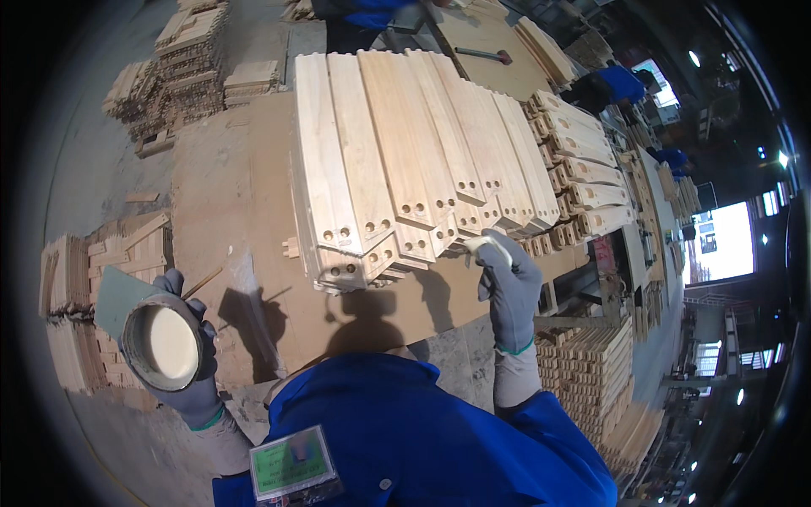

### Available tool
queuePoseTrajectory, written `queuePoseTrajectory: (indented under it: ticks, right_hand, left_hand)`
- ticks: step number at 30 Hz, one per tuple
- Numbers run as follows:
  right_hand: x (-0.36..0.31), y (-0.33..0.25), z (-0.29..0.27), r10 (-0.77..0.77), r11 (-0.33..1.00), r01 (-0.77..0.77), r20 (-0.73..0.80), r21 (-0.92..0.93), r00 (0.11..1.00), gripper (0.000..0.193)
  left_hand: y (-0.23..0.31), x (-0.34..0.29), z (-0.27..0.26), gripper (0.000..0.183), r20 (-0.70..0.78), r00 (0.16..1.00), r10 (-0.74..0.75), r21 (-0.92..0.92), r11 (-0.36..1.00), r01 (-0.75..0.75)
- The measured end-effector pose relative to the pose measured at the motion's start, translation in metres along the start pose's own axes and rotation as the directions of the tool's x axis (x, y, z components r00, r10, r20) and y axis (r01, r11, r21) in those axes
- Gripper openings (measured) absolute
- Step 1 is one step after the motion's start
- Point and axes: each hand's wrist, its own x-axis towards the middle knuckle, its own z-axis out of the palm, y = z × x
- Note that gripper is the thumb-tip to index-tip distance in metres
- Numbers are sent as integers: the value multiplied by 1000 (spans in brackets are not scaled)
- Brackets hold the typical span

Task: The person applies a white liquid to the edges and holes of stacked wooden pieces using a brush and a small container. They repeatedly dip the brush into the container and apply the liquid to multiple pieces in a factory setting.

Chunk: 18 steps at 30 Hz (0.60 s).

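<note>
Fingers: gloved fingers of the left hand are wrapped around a round can; those of the right hand are closed on a small pale tool whose tip touches the plank ends.
Table: a broad brown table carries the wood, its near edge just ahead of the worker's blue jacket.
Planks: a fanned row of pale planks lies across the table, each near end drilled with paired holes and overlapping its neighbour.
Side stacks: more drilled pieces are piled to the right of the row; small offcuts are heaped on the floor at far left.
Can: held low at the left, well apart from the planks, open top showing a creamy white filling.
Stick: a thin stick juts out behind the can.
Badge: a green card is clipped on the jacket.
</note>
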Motion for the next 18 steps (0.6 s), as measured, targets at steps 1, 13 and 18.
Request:
queuePoseTrajectory:
  ticks: [1,13,18]
  right_hand:
    - [3,-1,-3,-1,1000,1,7,-22,1000,25]
    - [13,16,1,6,994,6,107,-108,994,29]
    - [16,29,0,-17,994,33,148,-108,989,26]
  left_hand:
    - [0,0,-2,74,10,1000,-5,-8,1000,5]
    - [1,1,7,72,-96,994,-57,455,886,94]
    - [0,4,7,71,80,994,-80,-110,990,88]
